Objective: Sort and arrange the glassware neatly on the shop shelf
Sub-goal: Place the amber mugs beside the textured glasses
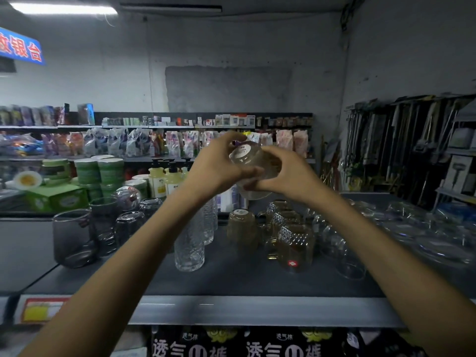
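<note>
Both left hand [216, 167] and right hand [289, 173] clasp the upturned glass [253, 161]; I'd lower it gently beside the amber glass [240, 228] mid-frame.

Both bare forearms reach up and forward from the lower corners and meet at mid-frame, wrists nearly level. The left hand [219, 164] comes in from the left, fingers arched over the top and thumb laid across the front, gripping a tilted glass [251, 157]. The right hand [288, 173] grips the same glass from the right, fingers curled round it
</note>
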The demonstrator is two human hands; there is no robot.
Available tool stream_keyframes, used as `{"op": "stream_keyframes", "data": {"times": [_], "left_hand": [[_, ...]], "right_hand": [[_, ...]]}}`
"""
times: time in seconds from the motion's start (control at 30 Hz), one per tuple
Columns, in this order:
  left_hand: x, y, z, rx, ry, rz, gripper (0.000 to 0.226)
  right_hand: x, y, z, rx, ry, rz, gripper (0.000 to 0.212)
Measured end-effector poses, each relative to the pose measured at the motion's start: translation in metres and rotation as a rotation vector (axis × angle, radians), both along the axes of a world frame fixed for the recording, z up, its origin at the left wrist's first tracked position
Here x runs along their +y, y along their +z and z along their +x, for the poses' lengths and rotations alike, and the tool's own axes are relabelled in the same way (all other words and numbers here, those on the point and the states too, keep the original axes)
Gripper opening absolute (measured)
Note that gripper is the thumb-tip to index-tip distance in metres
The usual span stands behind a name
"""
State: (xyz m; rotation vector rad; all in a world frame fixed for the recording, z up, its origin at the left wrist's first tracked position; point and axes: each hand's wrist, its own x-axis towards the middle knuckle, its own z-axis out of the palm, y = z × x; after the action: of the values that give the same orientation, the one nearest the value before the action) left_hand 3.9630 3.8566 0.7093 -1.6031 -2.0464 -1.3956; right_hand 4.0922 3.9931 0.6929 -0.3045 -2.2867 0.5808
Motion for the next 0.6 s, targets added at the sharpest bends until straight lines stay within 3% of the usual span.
{"op": "stream_keyframes", "data": {"times": [0.17,0.33,0.43,0.53,0.6], "left_hand": [[0.012,0.016,-0.011,0.02,-0.002,-0.101,0.074],[0.035,0.028,-0.026,0.016,0.018,-0.202,0.04],[0.048,0.031,-0.036,0.021,0.057,-0.255,0.052],[0.058,0.034,-0.05,-0.023,0.052,-0.29,0.057],[0.063,0.033,-0.06,-0.052,0.042,-0.305,0.058]], "right_hand": [[0.014,-0.002,-0.012,-0.013,0.085,-0.152,0.045],[0.013,-0.012,-0.031,-0.069,-0.047,-0.183,0.068],[0.001,-0.028,-0.037,-0.115,-0.246,-0.053,0.053],[-0.021,-0.055,-0.043,-0.196,-0.283,0.174,0.026],[-0.033,-0.074,-0.05,-0.287,-0.315,0.289,0.022]]}}
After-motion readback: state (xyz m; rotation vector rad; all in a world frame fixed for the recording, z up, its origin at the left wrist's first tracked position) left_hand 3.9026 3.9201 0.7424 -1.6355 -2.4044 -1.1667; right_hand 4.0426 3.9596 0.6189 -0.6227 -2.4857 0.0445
